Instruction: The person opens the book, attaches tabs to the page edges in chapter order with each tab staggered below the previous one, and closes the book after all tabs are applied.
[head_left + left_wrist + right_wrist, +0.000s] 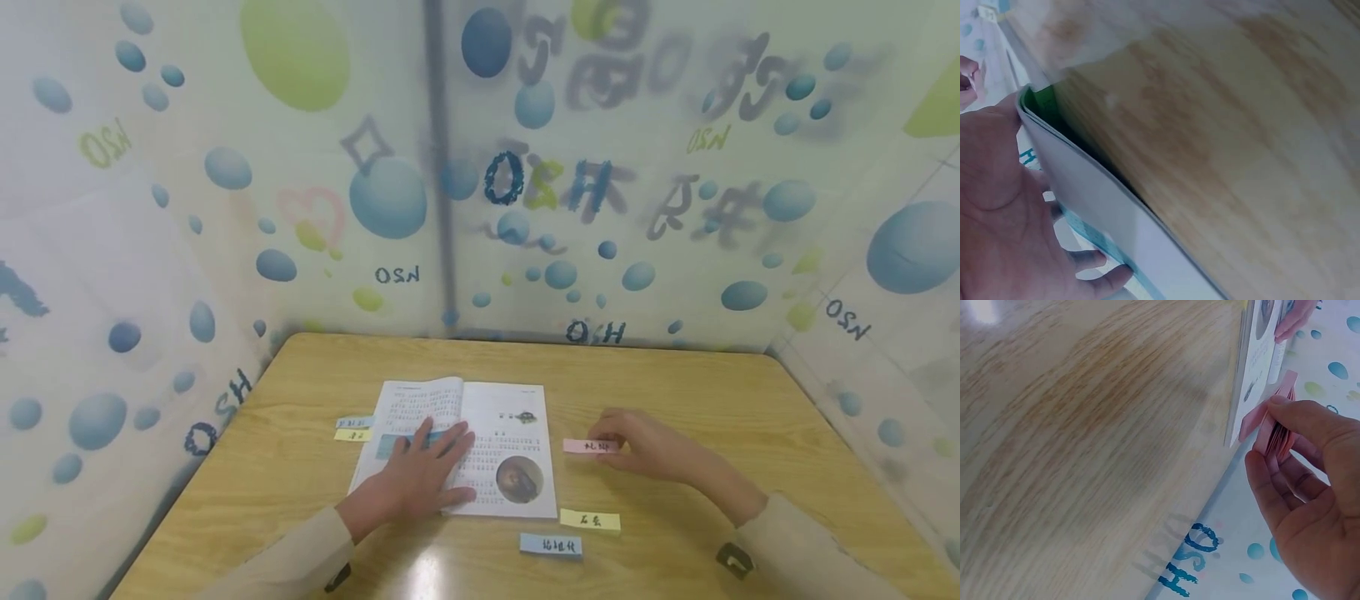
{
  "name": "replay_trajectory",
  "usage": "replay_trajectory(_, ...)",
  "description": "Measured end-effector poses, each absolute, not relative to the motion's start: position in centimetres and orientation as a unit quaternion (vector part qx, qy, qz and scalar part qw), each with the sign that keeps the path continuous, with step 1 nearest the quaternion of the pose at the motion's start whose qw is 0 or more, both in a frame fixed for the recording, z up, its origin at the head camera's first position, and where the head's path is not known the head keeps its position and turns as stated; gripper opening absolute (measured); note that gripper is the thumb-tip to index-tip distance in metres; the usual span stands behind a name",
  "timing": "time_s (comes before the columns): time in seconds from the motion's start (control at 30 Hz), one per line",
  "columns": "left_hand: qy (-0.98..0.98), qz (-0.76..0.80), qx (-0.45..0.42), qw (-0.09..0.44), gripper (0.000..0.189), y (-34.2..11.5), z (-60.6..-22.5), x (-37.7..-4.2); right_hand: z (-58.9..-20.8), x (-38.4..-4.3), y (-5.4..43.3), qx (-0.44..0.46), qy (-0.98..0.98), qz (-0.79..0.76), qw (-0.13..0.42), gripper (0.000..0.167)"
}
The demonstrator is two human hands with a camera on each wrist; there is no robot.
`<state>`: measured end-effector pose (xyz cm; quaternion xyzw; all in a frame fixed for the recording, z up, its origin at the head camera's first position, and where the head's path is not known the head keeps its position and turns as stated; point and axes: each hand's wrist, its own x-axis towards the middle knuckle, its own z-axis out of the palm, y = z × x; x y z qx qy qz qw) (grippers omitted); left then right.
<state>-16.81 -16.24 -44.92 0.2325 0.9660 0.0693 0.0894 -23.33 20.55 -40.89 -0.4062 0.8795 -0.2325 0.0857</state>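
An open book (487, 402) with printed text and a round animal picture lies on the wooden table. Spread across its pages, my left hand (420, 479) presses the book down with straight fingers. In the left wrist view, the edge of the book (1107, 187) shows beside the palm. To the right of the book, my right hand (652, 448) pinches a pink sticky note pad (581, 447) that bears handwriting. The right wrist view shows the pad (1265, 434) between thumb and fingers, its leaves fanned apart.
A yellow note pad (590, 522) and a blue one (551, 546), both handwritten, lie at the front right of the book. Blue (354, 422) and yellow strips (352, 435) are at its left edge. Bubble-patterned curtains (525, 275) surround the table (645, 367).
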Motion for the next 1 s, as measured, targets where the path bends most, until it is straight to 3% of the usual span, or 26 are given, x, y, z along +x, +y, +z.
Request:
replay_trajectory(0.1, 0.965, 0.080, 0.238, 0.072, 0.075, -16.2, -44.7, -17.2, -40.7, -23.3, 20.2, -0.414, 0.876, -0.234, 0.077, 0.018)
replay_trajectory(0.27, 0.948, 0.149, 0.280, -0.012, 0.046, -15.7, -43.8, -18.2, -40.3, -23.3, 19.5, -0.421, 0.875, -0.229, 0.068, 0.018)
replay_trajectory(0.37, 0.936, 0.191, 0.292, -0.035, 0.035, -15.4, -42.9, -18.7, -40.1, -23.3, 19.0, -0.419, 0.875, -0.231, 0.076, 0.018)
replay_trajectory(1.0, 0.929, 0.256, 0.268, 0.011, 0.045, -12.6, -41.4, -19.2, -39.3, -23.2, 15.6, -0.433, 0.867, -0.235, 0.080, 0.018)
